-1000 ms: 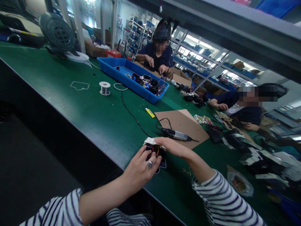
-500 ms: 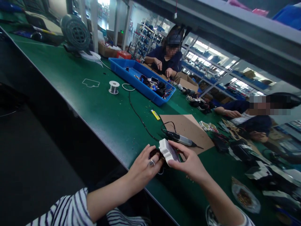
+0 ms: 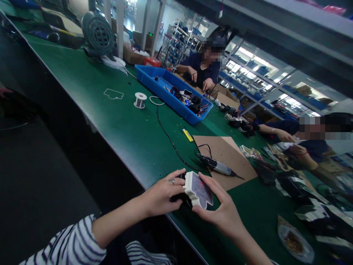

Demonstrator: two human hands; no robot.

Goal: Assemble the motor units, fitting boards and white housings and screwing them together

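A white plastic cover (image 3: 198, 189) with small markings on its face lies tilted between both hands at the near edge of the green workbench (image 3: 116, 121). My right hand (image 3: 220, 211) grips its right and lower side, fingers curled round it. My left hand (image 3: 161, 194), a ring on one finger, closes on a black part (image 3: 179, 197) under the cover's left end; most of that part is hidden.
A soldering iron (image 3: 217, 167) lies on brown cardboard (image 3: 228, 156) just beyond the hands, its black cable running left. Farther off are a solder spool (image 3: 140, 99), a blue tray (image 3: 154, 79) of parts, a yellow lighter (image 3: 188, 135) and a fan (image 3: 97, 35). Two other people work opposite.
The white cover has turned face-up and come down over the black part. My right hand has shifted from above it to its lower right side. The view has swung slightly.
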